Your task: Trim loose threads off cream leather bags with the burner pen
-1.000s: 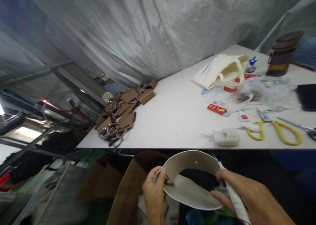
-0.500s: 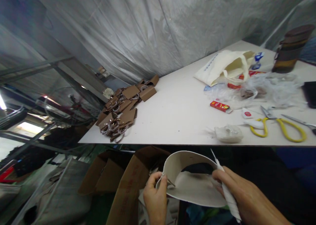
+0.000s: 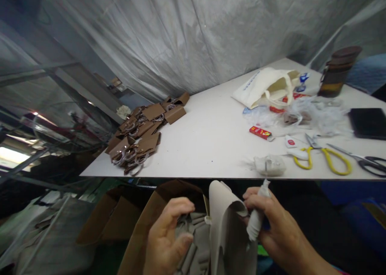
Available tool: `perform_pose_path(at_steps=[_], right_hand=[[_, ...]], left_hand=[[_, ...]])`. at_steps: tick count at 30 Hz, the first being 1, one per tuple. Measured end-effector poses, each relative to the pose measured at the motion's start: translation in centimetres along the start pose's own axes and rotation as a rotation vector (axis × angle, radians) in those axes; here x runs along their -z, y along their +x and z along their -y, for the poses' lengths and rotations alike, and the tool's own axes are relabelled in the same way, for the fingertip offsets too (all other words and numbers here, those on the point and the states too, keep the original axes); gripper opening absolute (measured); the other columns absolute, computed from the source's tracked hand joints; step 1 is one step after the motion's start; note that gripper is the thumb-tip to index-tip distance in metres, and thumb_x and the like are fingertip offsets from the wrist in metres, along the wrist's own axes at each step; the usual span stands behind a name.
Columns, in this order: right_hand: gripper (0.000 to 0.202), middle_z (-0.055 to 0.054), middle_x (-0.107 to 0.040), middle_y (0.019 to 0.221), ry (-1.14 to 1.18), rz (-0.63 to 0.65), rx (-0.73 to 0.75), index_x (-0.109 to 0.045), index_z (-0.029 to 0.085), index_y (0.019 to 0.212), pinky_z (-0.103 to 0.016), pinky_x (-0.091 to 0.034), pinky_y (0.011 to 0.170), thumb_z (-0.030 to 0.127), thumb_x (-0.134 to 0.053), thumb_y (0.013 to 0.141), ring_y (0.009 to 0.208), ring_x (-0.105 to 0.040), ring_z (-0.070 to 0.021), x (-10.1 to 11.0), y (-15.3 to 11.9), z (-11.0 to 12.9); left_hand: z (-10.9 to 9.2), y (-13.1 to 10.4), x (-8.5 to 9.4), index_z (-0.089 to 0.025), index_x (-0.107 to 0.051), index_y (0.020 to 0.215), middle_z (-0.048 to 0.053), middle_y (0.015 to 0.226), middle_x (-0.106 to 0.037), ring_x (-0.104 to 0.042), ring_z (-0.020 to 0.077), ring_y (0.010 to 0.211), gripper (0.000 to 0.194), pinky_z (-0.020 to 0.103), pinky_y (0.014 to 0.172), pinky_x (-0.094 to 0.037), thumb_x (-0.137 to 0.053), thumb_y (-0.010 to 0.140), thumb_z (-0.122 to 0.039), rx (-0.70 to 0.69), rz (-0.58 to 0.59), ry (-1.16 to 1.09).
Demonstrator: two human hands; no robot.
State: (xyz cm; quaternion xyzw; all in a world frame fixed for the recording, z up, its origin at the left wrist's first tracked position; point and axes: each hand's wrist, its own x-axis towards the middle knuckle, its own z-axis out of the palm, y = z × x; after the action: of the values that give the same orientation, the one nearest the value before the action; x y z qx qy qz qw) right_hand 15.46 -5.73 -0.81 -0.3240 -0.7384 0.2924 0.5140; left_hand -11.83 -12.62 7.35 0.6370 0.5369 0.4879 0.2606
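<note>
Below the desk (image 3: 193,146) edge, the right hand (image 3: 277,222) holds a wrapped tool (image 3: 256,222) and a sheet (image 3: 218,218), probably light, bendy, best edge-gripped; the left hand (image 3: 165,239) gapes.

No text is legible: blue lettering (image 3: 251,81) on the cream bag (image 3: 255,91) and print on the red box (image 3: 259,132) blur

The scene is viewed by a single camera worn on the person's head, by which the white table (image 3: 199,146) is looked across, forward and downward, from above its near edge. The left hand (image 3: 167,234) and the right hand (image 3: 274,222) are seen close up at the bottom, with the open cardboard box (image 3: 150,210) looked down into beside them, while the grey plastic sheeting (image 3: 235,25) is taken in farther off, along the top.
</note>
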Motion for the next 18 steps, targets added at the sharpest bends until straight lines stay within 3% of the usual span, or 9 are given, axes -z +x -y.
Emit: perform_pose_path(at_steps=[3, 6, 8, 10, 13, 16, 18], right_hand=[[0.038, -0.006, -0.065, 0.114, 0.054, 0.003, -0.016, -0.052, 0.028, 0.117, -0.025, -0.058, 0.081, 0.003, -0.054, 0.089, 0.100, -0.070, -0.0182, -0.9, 0.5, -0.1], [0.035, -0.002, -0.067, 0.104, 0.138, 0.037, -0.006, -0.052, 0.029, 0.114, -0.024, -0.056, 0.079, 0.002, -0.053, 0.091, 0.090, -0.069, -0.0158, -1.4, 0.7, -0.6], [0.032, -0.001, -0.067, 0.101, 0.178, 0.031, 0.015, -0.053, 0.028, 0.112, -0.024, -0.055, 0.078, 0.004, -0.054, 0.092, 0.088, -0.068, -0.0152, -1.5, 0.8, -1.1], [0.031, -0.001, -0.067, 0.101, 0.185, 0.000, 0.030, -0.053, 0.028, 0.113, -0.024, -0.055, 0.080, 0.005, -0.054, 0.093, 0.090, -0.068, -0.0155, -1.4, 1.0, -1.5], [0.028, -0.001, -0.066, 0.101, 0.145, -0.053, -0.036, -0.053, 0.028, 0.111, -0.025, -0.054, 0.078, 0.006, -0.053, 0.095, 0.089, -0.067, -0.0155, -1.0, 1.6, -2.1], [0.022, 0.001, -0.065, 0.092, 0.119, -0.092, -0.150, -0.054, 0.027, 0.105, -0.024, -0.052, 0.070, 0.009, -0.060, 0.094, 0.078, -0.065, -0.0147, -0.9, 2.2, -2.5], [0.019, 0.002, -0.065, 0.089, 0.128, -0.102, -0.205, -0.055, 0.027, 0.103, -0.024, -0.050, 0.067, 0.013, -0.064, 0.093, 0.076, -0.064, -0.0151, -1.0, 2.5, -2.6]], left_hand=[[-1.3, 3.1, -3.4, -0.030, -0.062, 0.141, 0.010, 0.152, -0.054, -0.049, 0.0335, 0.141, 0.063, 0.044, 0.120, -0.039, -0.078, 0.085, -0.053, -0.057, 0.251, 0.064], [-2.0, 6.2, -5.4, -0.029, -0.048, 0.156, 0.010, 0.161, -0.047, -0.043, 0.0345, 0.148, 0.090, 0.045, 0.126, -0.030, -0.088, 0.076, -0.042, -0.093, 0.497, 0.162], [-2.0, 7.9, -6.0, -0.025, -0.051, 0.154, 0.010, 0.154, -0.057, -0.051, 0.0326, 0.141, 0.090, 0.042, 0.122, -0.035, -0.088, 0.072, -0.023, -0.082, 0.643, 0.182], [-2.0, 9.0, -6.4, -0.022, -0.062, 0.144, 0.008, 0.140, -0.068, -0.061, 0.0288, 0.128, 0.074, 0.038, 0.115, -0.042, -0.077, 0.072, -0.008, -0.050, 0.743, 0.192], [-1.9, 9.8, -7.0, -0.023, -0.072, 0.130, 0.005, 0.125, -0.075, -0.066, 0.0237, 0.116, 0.058, 0.033, 0.107, -0.046, -0.060, 0.078, 0.000, 0.025, 0.780, 0.194], [-1.6, 9.6, -7.7, -0.024, -0.074, 0.122, 0.003, 0.121, -0.075, -0.066, 0.0202, 0.114, 0.053, 0.030, 0.103, -0.047, -0.054, 0.080, 0.003, 0.081, 0.710, 0.127], [-1.0, 9.2, -8.4, -0.023, -0.076, 0.114, 0.002, 0.114, -0.075, -0.067, 0.0196, 0.108, 0.046, 0.028, 0.098, -0.048, -0.060, 0.079, 0.002, 0.106, 0.619, 0.100]])
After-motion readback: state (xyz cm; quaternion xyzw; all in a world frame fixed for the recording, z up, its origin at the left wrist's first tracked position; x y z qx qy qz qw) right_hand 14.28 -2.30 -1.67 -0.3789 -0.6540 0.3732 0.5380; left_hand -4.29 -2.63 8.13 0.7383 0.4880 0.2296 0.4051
